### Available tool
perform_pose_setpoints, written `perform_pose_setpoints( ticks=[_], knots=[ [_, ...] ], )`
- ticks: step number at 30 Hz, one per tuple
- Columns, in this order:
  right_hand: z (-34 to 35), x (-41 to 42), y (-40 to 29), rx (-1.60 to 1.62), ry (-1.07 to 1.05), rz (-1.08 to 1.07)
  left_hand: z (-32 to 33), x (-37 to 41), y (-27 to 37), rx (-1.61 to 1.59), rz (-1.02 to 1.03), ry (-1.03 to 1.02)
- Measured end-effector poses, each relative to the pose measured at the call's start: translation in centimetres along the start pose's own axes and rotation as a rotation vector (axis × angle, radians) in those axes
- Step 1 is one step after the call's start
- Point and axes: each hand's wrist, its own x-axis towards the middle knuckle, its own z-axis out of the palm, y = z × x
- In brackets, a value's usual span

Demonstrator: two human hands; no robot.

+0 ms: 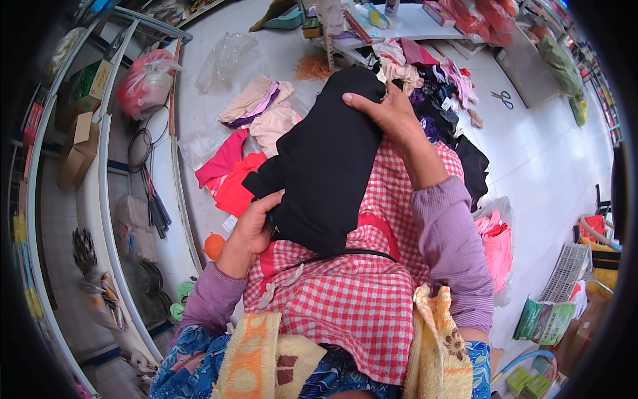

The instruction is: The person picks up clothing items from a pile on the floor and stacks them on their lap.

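A black cloth garment (pixel 329 159) lies across my lap, over a red-and-white checked apron (pixel 344 309). My left hand (pixel 254 224) grips its lower left edge, the thumb on top and the fingers hidden beneath. At its upper right end my right hand (pixel 391 114) holds it, thumb on the cloth. Beyond my right hand spreads a heap of dark and pink clothes (pixel 436 95) on the floor. Left of the garment are folded beige and purple clothes (pixel 254 102), with red and pink clothes (pixel 234 174) nearer me.
Metal shelving (pixel 104 199) with goods runs along the left. Scissors (pixel 503 99) lie on the tiled floor at the right. A bag of pink clothes (pixel 496 249) sits beside my right forearm. Clear plastic (pixel 227 60) and a white low table (pixel 418 25) are ahead; a grey basket (pixel 565 272) stands right.
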Motion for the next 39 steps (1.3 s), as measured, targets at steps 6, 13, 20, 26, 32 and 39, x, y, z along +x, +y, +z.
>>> perform_pose_setpoints(
  ticks=[6,13,20,26,32,39],
  knots=[
    [1.7,0.5,0.6,0.011,0.148,-0.153,-3.0,1.9,-0.5,-0.124,-0.107,-0.087],
    [1.3,-1.4,0.3,0.352,0.147,-0.149,-3.0,2.3,-0.5,-0.234,-0.001,-0.104],
    [-3.7,-7.4,2.2,0.730,0.184,-0.382,2.3,-0.7,3.4,0.032,0.542,-0.127],
    [-8.0,-17.8,7.2,0.705,0.404,-0.274,5.3,-1.4,6.6,0.440,0.587,-0.336],
    [-11.3,-22.5,11.5,0.156,0.665,-0.093,6.4,0.7,5.6,0.470,0.293,-0.285],
    [-9.6,-17.7,1.7,-0.674,0.258,-0.688,7.5,0.2,5.9,0.630,0.416,-0.333]
  ],
)
